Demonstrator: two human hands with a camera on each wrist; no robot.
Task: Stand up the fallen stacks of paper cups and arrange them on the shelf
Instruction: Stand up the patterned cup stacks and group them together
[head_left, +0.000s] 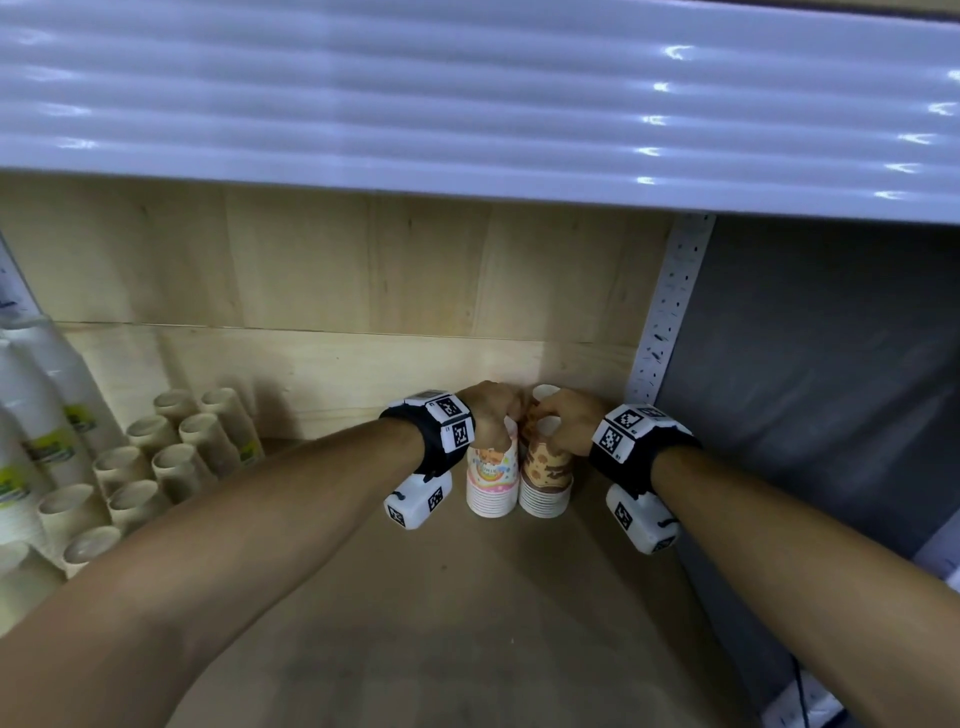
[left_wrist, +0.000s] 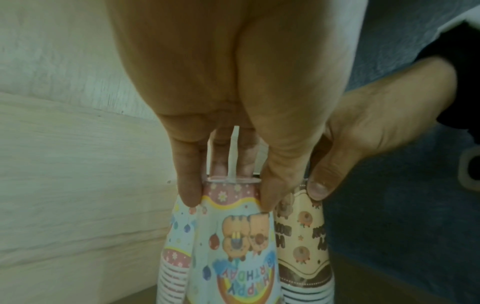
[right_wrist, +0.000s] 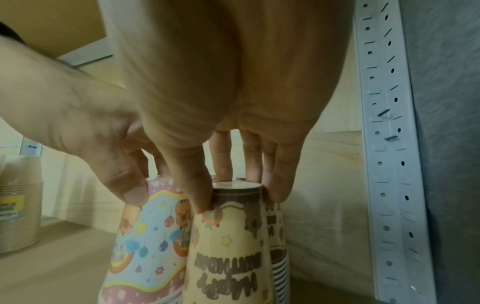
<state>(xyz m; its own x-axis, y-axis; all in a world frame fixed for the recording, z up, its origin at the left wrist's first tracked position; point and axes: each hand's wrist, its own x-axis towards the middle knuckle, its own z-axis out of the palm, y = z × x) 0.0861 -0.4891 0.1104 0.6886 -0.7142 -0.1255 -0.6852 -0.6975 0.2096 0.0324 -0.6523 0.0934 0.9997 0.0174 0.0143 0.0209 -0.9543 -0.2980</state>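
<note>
Head view looks down; wrist views close, sharing both cup stacks (left_wrist: 233, 246).

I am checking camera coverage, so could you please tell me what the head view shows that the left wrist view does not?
Only the head view shows the plain cup stacks at the far left, the white perforated upright and both wristbands. Only the left wrist view shows the HAPPY BIRTHDAY print and the left hand's fingertips on the pink stack. Both show the left hand gripping the pink stack's top, the right hand on the brown stack, both stacks upside down, side by side.
</note>
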